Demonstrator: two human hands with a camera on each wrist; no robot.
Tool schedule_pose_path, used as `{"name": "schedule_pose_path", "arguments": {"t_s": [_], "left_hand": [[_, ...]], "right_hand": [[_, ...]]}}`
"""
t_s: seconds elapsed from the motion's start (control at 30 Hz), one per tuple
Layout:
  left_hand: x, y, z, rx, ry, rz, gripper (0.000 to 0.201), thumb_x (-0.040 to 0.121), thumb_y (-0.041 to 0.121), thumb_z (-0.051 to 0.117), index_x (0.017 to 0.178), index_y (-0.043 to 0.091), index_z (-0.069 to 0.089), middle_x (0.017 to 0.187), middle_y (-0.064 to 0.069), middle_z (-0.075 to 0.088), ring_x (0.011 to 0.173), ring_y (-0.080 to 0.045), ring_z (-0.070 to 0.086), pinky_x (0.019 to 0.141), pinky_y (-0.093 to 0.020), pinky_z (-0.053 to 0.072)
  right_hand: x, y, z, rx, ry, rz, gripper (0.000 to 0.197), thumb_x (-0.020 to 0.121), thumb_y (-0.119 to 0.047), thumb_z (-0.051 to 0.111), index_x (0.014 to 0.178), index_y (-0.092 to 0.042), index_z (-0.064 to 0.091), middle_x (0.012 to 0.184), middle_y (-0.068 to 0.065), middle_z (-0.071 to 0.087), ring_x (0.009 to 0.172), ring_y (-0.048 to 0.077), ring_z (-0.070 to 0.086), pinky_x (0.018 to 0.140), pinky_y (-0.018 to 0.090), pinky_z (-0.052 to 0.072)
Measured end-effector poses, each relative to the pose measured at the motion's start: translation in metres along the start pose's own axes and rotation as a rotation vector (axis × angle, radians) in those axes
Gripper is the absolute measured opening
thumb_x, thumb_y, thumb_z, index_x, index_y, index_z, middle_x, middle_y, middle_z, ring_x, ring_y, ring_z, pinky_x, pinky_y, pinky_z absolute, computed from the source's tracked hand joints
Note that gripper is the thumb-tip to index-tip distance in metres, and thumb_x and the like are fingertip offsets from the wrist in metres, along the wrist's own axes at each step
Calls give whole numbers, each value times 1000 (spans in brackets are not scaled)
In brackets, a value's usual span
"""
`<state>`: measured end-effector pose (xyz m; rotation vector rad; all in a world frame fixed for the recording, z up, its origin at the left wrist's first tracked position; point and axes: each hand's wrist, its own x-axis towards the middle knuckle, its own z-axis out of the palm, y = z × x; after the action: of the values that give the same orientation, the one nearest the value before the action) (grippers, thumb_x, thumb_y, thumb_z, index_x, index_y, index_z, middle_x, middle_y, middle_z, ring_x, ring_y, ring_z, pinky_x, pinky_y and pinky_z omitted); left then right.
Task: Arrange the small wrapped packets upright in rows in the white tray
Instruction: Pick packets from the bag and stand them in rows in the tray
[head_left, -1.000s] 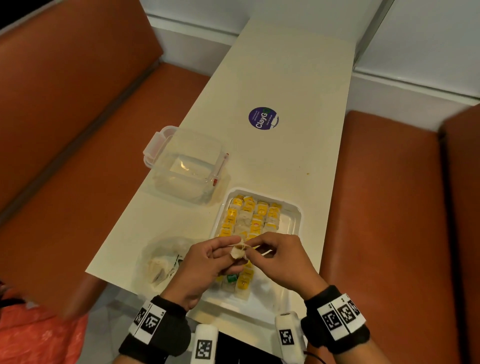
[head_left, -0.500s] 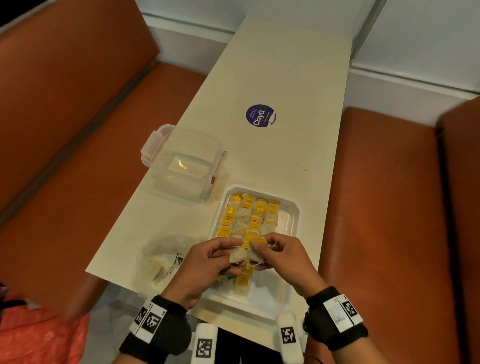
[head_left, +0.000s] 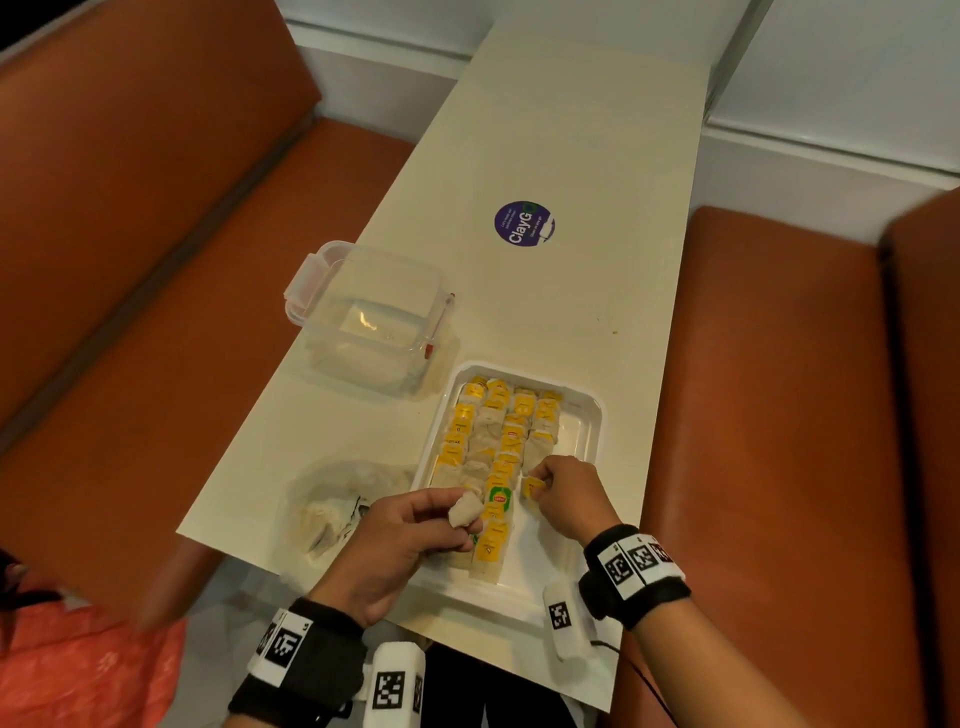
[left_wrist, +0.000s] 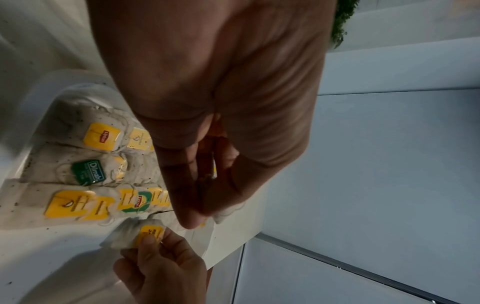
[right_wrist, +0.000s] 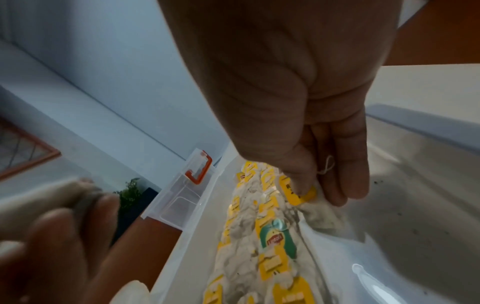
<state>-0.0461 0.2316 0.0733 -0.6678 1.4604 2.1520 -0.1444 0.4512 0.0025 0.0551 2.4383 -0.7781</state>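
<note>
The left hand (head_left: 395, 540) pinches a crumpled, papery tea bag (head_left: 464, 510) above the glossy white tray (head_left: 589, 415). The right hand (head_left: 569, 496) pinches a yellow-tagged bag (head_left: 532, 487) beside the tray's rows of soft bags (head_left: 498, 431).

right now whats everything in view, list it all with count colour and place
white tray: one, white, near end of the table
tea bags in rows: many, pale with mostly yellow tags, two green, lying in the tray
held tea bags: two, one yellow-tagged in the right hand, one pale in the left
clear container: one, clear with red clips, left of the tray
plastic bag: one, clear, crumpled, at the table's near left edge
round sticker: one, purple, mid-table
table: one, cream
benches: two, orange-brown, either side
left hand: pinches its bag
right hand: pinches its bag over the tray
</note>
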Motion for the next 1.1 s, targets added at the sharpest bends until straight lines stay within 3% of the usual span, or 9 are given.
{"name": "schedule_pose_path", "arguments": {"t_s": [0.13, 0.27, 0.33, 0.5, 0.57, 0.8, 0.9, 1.0, 1.1], "left_hand": [[-4, -3, -1, 29, -33, 3, 59, 63, -3, 88, 120, 1, 75, 113, -25, 77, 109, -35, 74, 87, -28, 60], [-4, -3, -2, 10, 17, -18, 39, 70, 15, 88, 105, -1, 81, 107, -29, 76, 89, -35, 72, 77, -30, 61], [-3, -4, -4, 13, 33, -21, 34, 76, 20, 86, 102, -1, 82, 107, -29, 76, 93, -38, 72, 73, -30, 59], [-2, -3, -8, 129, 64, 35, 45, 70, 43, 90, 106, 16, 84, 112, -12, 80, 122, -46, 63, 102, -49, 54], [-2, -1, -8, 133, 69, 53, 41, 74, 42, 91, 105, 17, 85, 113, -9, 80, 124, -43, 63, 108, -49, 50], [-3, 4, -2, 154, 76, 58, 31, 84, 34, 79, 108, 15, 83, 111, -11, 80, 118, -38, 68, 100, -42, 54], [-2, 3, 1, 149, 76, 57, 30, 88, 31, 76, 111, 11, 81, 110, -13, 80, 114, -38, 71, 89, -37, 57], [-1, 4, 4, 155, 69, 56, 24, 96, 23, 72, 113, 8, 78, 108, -14, 80, 109, -37, 74, 74, -27, 57], [-1, 7, 8, 181, 66, 76, 22, 96, 22, 72, 112, 8, 79, 105, -13, 81, 106, -37, 75, 69, -26, 56]], "right_hand": [[10, -7, -3, -56, 41, -35, 22, 96, -6, 56, 102, -15, 74, 109, 5, 72, 100, 24, 67, 77, 24, 43], [16, -10, -8, -55, 86, -26, 19, 93, -6, 59, 96, -17, 74, 104, 3, 71, 89, 19, 62, 74, 25, 42], [19, -10, -9, -49, 98, -24, 19, 92, -5, 61, 90, -21, 71, 100, 1, 69, 86, 16, 59, 72, 25, 42], [24, -7, -8, 8, 125, -5, 21, 89, -3, 65, 79, -22, 64, 86, -4, 64, 79, 14, 60, 60, 18, 38], [26, -6, -7, 44, 129, -8, 18, 88, -4, 67, 80, -20, 66, 87, -3, 65, 78, 13, 59, 62, 19, 40], [27, -7, -9, 50, 154, 20, 16, 89, -4, 66, 85, -20, 66, 89, -2, 66, 89, 22, 66, 71, 25, 43], [20, -11, -14, -24, 168, 40, 23, 88, -13, 75, 110, -16, 68, 108, 2, 65, 100, 24, 65, 77, 28, 44], [-2, -26, -26, 6, 230, -34, 27, 89, -25, 77, 114, -23, 68, 110, -3, 63, 94, 17, 63, 78, 30, 46], [-35, -49, -44, 352, 12, -137, 19, 91, -33, 78, 109, -29, 73, 98, -7, 73, 84, 14, 71, 77, 33, 59]]}}
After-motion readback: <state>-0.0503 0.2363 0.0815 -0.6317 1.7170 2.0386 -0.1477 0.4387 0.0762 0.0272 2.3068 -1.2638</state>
